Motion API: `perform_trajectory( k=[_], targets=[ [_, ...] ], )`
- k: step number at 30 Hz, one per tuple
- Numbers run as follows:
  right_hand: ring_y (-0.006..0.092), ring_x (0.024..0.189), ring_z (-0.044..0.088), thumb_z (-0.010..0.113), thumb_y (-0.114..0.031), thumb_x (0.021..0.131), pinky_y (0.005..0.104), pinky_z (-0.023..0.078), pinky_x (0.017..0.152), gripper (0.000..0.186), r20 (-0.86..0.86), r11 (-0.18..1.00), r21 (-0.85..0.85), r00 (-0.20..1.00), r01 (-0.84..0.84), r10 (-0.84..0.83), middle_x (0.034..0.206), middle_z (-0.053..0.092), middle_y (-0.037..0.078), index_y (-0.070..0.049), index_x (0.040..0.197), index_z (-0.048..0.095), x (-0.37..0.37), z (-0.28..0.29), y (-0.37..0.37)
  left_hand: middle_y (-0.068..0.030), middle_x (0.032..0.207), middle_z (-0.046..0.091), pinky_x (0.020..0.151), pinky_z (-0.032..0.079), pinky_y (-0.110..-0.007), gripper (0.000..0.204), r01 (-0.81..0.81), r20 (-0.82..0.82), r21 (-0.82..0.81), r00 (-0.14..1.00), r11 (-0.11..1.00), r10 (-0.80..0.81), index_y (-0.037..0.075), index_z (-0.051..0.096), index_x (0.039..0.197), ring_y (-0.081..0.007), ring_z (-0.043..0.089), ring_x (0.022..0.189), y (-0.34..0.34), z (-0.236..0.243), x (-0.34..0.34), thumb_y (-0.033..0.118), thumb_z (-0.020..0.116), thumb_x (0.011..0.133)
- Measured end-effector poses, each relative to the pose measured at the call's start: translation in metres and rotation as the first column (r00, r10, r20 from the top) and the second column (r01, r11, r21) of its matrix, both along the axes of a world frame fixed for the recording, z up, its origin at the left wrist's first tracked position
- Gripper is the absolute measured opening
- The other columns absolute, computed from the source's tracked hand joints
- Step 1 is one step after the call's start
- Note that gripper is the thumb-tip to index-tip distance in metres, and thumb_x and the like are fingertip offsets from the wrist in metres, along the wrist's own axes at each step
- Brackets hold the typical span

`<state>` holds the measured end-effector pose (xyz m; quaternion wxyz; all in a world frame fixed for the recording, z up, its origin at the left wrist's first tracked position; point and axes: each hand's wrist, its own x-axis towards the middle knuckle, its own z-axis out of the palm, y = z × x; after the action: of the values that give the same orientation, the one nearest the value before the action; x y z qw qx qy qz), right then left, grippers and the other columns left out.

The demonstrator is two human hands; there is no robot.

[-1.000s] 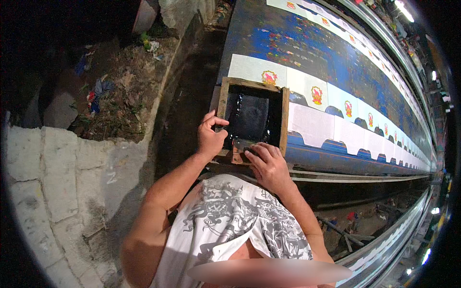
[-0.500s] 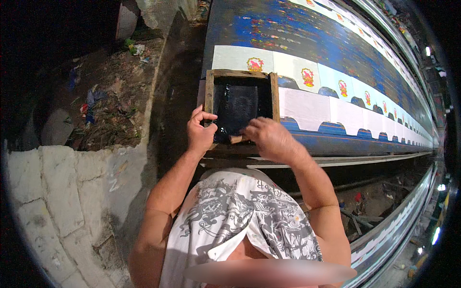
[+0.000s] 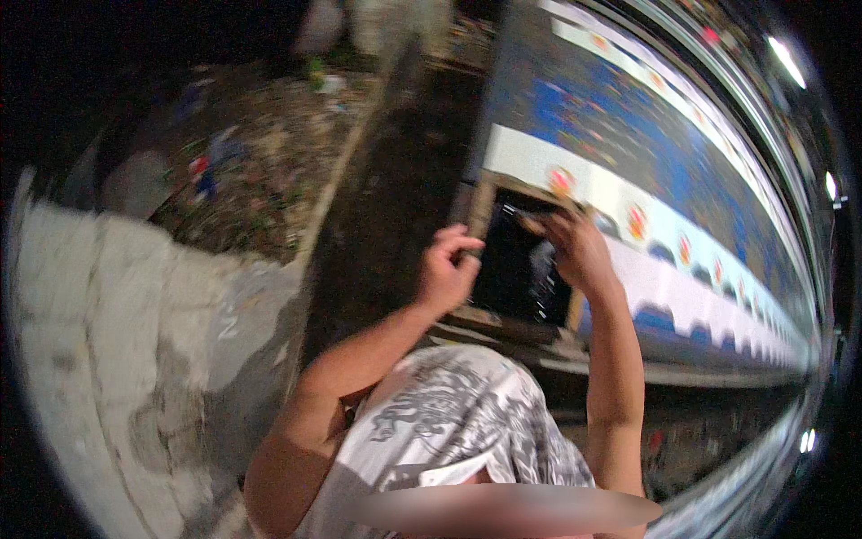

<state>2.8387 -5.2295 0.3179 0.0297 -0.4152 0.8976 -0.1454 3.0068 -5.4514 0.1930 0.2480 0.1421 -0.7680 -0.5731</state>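
Observation:
A wood-framed printing screen (image 3: pixel 478 216) with a wet, dark surface lies on the long printing table. Bent over its left rail are the thumb and fingers of my left hand (image 3: pixel 447 271), closed on the frame. My right hand (image 3: pixel 577 247) is inside the frame near the far right corner, its fingers wrapped around a squeegee (image 3: pixel 536 222). Only part of the squeegee's light wooden edge shows; the hand covers the rest. White fabric pieces (image 3: pixel 620 269) lie beside the screen, and others behind it carry red and yellow printed emblems (image 3: pixel 637 222).
The table (image 3: pixel 575 99) is blue and black, stained with paint, and runs away to the right with rows of white pieces. A dark gap lies along its left end, beside a pale stone ledge (image 3: pixel 117 359) and littered ground (image 3: pixel 269 171). Lights glow at far right.
My right hand has pushed the squeegee from the near side of the screen to the far side. My left hand stays at the left rail. The whole view has swung and is blurred.

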Motion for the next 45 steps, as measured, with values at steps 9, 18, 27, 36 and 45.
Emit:
perform_trajectory(
  k=[9, 18, 27, 36, 45],
  targets=[
    [0.0408, 0.108, 0.07, 0.073, 0.012, 0.077, 0.0514, 0.06, 0.098, 0.06, -0.102, 0.994, -0.058, 0.991, -0.094, 0.087, 0.12, 0.076, 0.016, -0.005, 0.133, 0.082, 0.119, 0.002, 0.021, -0.0241, 0.157, 0.07, 0.118, 0.053, -0.045, 0.028, 0.006, 0.018, 0.118, 1.0, 0.993, -0.008, 0.011, 0.086, 0.118, -0.0362, 0.067, 0.147, 0.014, 0.002, 0.0, 0.001, 0.081, 0.092],
    [0.0397, 0.116, 0.069, 0.086, -0.002, 0.077, 0.0501, 0.059, 0.103, 0.062, -0.016, 0.978, -0.162, 0.991, -0.134, 0.133, 0.131, 0.074, 0.014, -0.007, 0.139, 0.079, 0.161, 0.0, 0.031, -0.0265, 0.16, 0.066, 0.135, 0.04, -0.051, 0.046, -0.001, 0.018, -0.045, 1.0, 0.999, 0.002, 0.012, 0.085, 0.131, -0.0422, 0.056, 0.158, 0.025, 0.002, 0.006, 0.001, 0.082, 0.086],
    [0.0426, 0.141, 0.064, 0.087, -0.013, 0.099, 0.0506, 0.051, 0.121, 0.042, 0.141, 0.751, -0.536, 0.918, 0.385, -0.37, 0.149, 0.07, 0.021, -0.003, 0.139, 0.078, 0.184, -0.033, 0.074, -0.0267, 0.166, 0.063, 0.132, 0.043, -0.048, 0.043, 0.009, 0.044, -0.12, 0.999, 0.993, -0.004, 0.007, 0.086, 0.118, -0.0409, 0.057, 0.159, -0.013, 0.024, 0.023, -0.01, 0.074, 0.08],
    [0.0386, 0.142, 0.067, 0.085, 0.0, 0.097, 0.0473, 0.052, 0.12, 0.043, 0.3, 0.536, -0.708, 0.883, 0.46, -0.362, 0.15, 0.07, 0.021, -0.001, 0.139, 0.077, 0.198, -0.035, 0.14, -0.0296, 0.163, 0.061, 0.132, 0.041, -0.051, 0.027, 0.013, -0.134, -0.271, 0.99, 0.963, -0.051, 0.007, 0.083, 0.107, -0.0447, 0.059, 0.155, 0.057, 0.069, 0.037, -0.008, 0.077, 0.086],
    [0.0417, 0.143, 0.065, 0.08, 0.002, 0.101, 0.0502, 0.052, 0.12, 0.035, 0.195, 0.657, -0.616, 0.893, 0.434, -0.407, 0.152, 0.068, 0.02, -0.001, 0.136, 0.078, 0.163, -0.02, 0.255, -0.0279, 0.165, 0.06, 0.129, 0.044, -0.048, 0.03, 0.057, -0.11, -0.136, 0.991, 0.989, -0.072, 0.007, 0.082, 0.108, -0.0431, 0.058, 0.156, 0.186, 0.069, -0.005, -0.011, 0.076, 0.084]
  ],
)
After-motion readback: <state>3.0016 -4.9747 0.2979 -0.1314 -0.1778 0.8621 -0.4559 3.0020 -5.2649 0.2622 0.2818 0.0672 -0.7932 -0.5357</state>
